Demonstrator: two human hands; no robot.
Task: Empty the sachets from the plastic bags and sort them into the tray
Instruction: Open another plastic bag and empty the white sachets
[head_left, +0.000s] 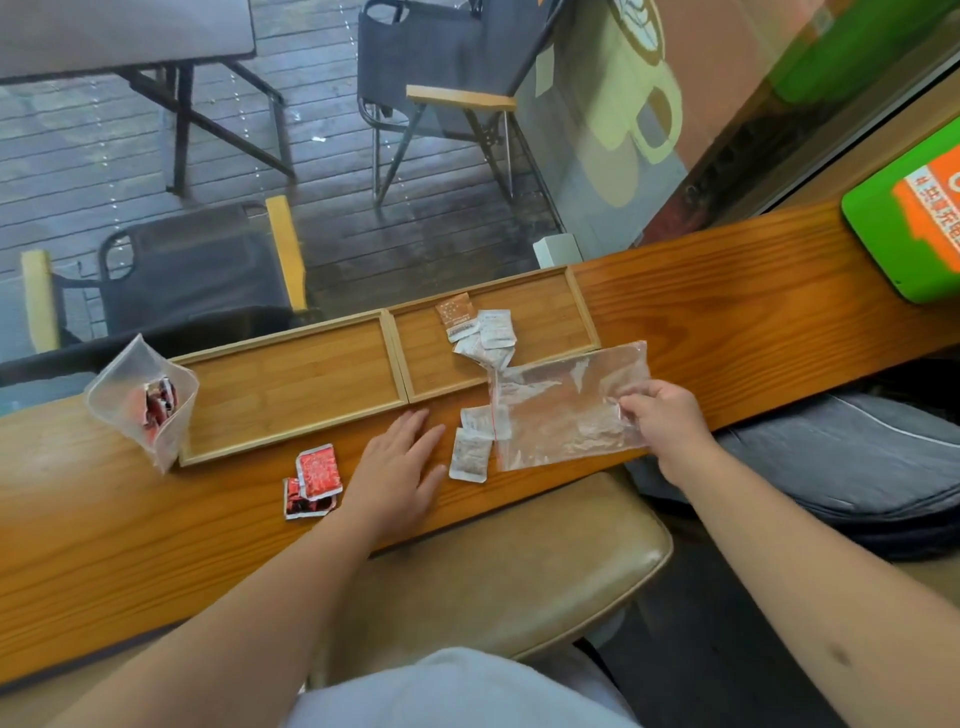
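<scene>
Right hand (662, 415) pinches crinkled clear bag (566, 405) – flat.

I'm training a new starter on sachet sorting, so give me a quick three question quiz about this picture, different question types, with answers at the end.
1. True or false: the left compartment of the wooden tray holds sachets.
2. Which hand pinches the flat clear bag? A) left hand B) right hand C) neither
3. Fill in: the red sachets on the counter lie to the ____ of the left hand.

Key
1. False: it is bare; the white sachets lie in the right compartment.
2. B: the right hand pinches its edge.
3. Left.
</scene>
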